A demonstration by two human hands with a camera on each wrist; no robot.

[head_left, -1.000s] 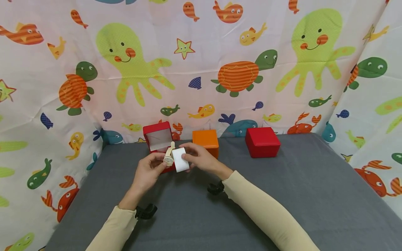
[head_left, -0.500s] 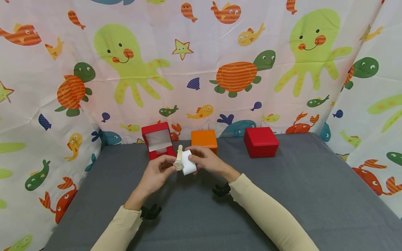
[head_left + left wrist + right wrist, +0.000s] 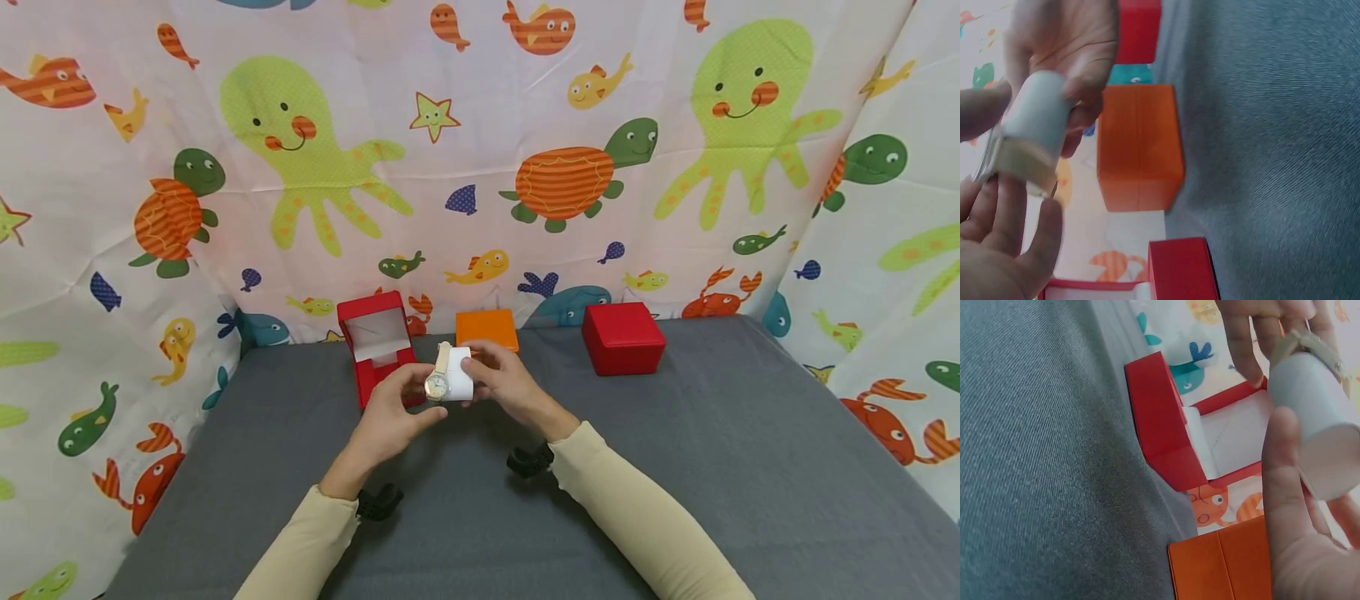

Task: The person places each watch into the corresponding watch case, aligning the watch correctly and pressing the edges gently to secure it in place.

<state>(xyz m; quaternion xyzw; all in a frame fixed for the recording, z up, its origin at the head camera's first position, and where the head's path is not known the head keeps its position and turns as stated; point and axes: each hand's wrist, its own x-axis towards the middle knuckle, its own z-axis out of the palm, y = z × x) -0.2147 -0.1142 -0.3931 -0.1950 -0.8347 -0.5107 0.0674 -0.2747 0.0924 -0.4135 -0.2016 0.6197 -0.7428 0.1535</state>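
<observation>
A wristwatch (image 3: 437, 385) with a cream strap sits at the left end of a white watch cushion (image 3: 460, 375), above the table. My right hand (image 3: 513, 390) pinches the cushion from its right side; in the right wrist view the thumb presses along the white cushion (image 3: 1316, 406). Beside the watch is my left hand (image 3: 388, 414), fingers behind it and thumb spread away below. In the left wrist view those fingers reach up to the cream strap (image 3: 1025, 164), which goes round the cushion. Just behind the hands stands an open red watch box (image 3: 366, 372) with a pale lining.
A closed orange box (image 3: 486, 331) stands behind the right hand. Farther right is a closed red box (image 3: 624, 340). Grey cloth (image 3: 465, 517) covers the table, and a curtain printed with sea animals (image 3: 465, 233) hangs behind it.
Both hands have carried the watch and cushion rightward, away from the open red box. The cushion has turned, and my left thumb has come off the watch.
</observation>
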